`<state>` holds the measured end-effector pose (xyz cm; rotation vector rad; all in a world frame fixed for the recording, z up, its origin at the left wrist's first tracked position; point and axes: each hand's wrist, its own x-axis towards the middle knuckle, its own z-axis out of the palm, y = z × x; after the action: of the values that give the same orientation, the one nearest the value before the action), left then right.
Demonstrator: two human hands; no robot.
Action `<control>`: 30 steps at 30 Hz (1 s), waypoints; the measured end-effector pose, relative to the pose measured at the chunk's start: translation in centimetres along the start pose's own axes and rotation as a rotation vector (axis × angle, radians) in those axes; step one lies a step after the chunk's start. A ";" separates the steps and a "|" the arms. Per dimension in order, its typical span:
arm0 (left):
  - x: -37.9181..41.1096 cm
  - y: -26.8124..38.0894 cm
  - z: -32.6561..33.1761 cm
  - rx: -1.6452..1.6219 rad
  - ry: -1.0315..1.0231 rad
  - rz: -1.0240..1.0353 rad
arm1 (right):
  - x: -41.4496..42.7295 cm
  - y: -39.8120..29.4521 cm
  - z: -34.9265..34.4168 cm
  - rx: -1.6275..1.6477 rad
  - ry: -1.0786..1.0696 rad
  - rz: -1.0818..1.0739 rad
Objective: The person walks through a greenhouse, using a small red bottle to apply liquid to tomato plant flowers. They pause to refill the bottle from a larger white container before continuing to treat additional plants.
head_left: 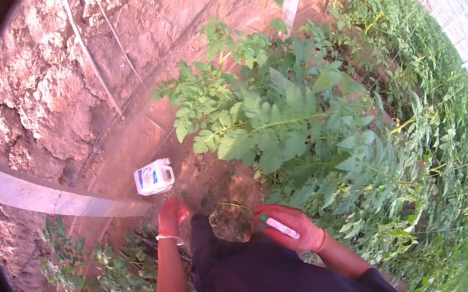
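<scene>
My right hand (291, 228), at the lower centre right, is closed around a small tube with a green cap (281, 227) and a pale label. A thin green stem (234, 205) reaches from its fingertips toward the left, over the soil. Whether the fingers pinch that stem is not clear. My left hand (173, 214) has its fingers curled, and a white band circles the wrist; whether something lies inside it cannot be seen. Just beyond the left hand, a white plastic jug (154, 177) with a handle and a blue label rests on the ground.
Leafy tomato-like plants (275, 127) fill the centre and right. More foliage (107, 288) grows at the lower left. A pale curved beam (60, 195) comes in from the left, beside a rough earthen wall (46, 81). Sheeting (454, 9) lines the far right.
</scene>
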<state>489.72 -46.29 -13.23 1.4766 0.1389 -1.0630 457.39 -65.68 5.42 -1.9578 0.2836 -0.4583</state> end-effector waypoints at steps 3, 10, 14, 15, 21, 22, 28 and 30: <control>3.2 0.9 -2.5 0.017 -0.003 -0.035 | 4.1 0.3 2.9 -0.035 -0.022 0.012; 8.2 4.6 -10.1 0.033 -0.021 -0.149 | 19.4 -0.5 8.8 -0.129 0.167 -0.163; 12.6 4.3 -17.3 -0.025 -0.003 -0.231 | 28.3 -0.4 10.2 0.250 0.447 0.110; 13.8 4.5 -19.4 -0.041 -0.020 -0.245 | 29.4 -0.1 10.2 0.313 0.518 0.188; 16.5 8.5 -21.6 0.089 0.009 -0.289 | 26.2 3.4 9.5 0.269 0.944 0.278; 17.2 9.0 -21.5 0.089 -0.009 -0.311 | 25.1 2.4 9.3 0.228 0.944 0.293; 20.9 12.5 -19.2 0.168 0.018 -0.368 | 22.2 -2.6 10.1 -0.106 0.997 0.460; 23.0 12.8 -19.0 0.127 -0.029 -0.368 | 24.9 -3.4 9.2 -0.157 0.782 0.364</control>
<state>520.85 -44.68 -22.46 1.5851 0.3383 -1.4098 483.81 -66.63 9.81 -1.7377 1.1763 -0.9645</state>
